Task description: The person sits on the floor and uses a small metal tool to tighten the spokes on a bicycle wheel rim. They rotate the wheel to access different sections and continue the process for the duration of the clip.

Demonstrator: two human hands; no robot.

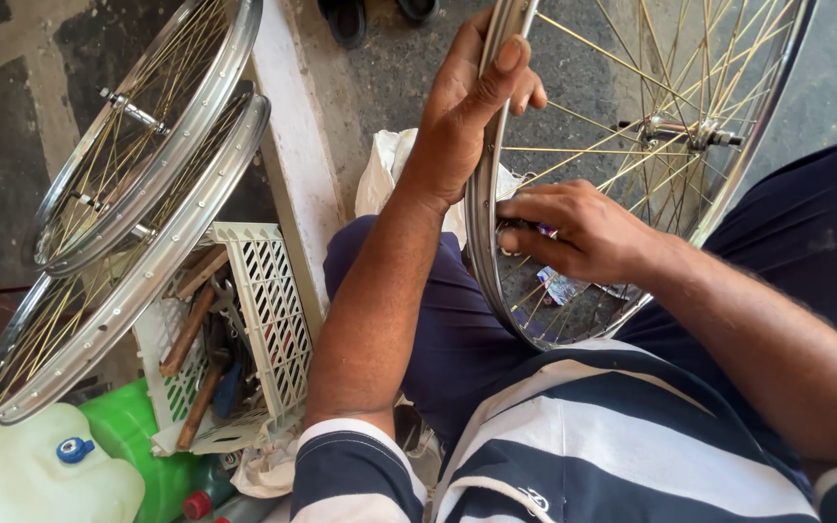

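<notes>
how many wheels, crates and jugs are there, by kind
wheels: 3, one held by the left hand and right hand, two leaning at left
crates: 1
jugs: 2, white and green
total: 6

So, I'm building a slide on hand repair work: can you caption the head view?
Left hand grips a spoked bicycle wheel rim while the right hand works at its spokes.

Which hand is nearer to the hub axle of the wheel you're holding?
Right. The right hand works among the spokes at the rim, just below-left of the hub axle. The left hand grips the rim higher up, farther from it.
</notes>
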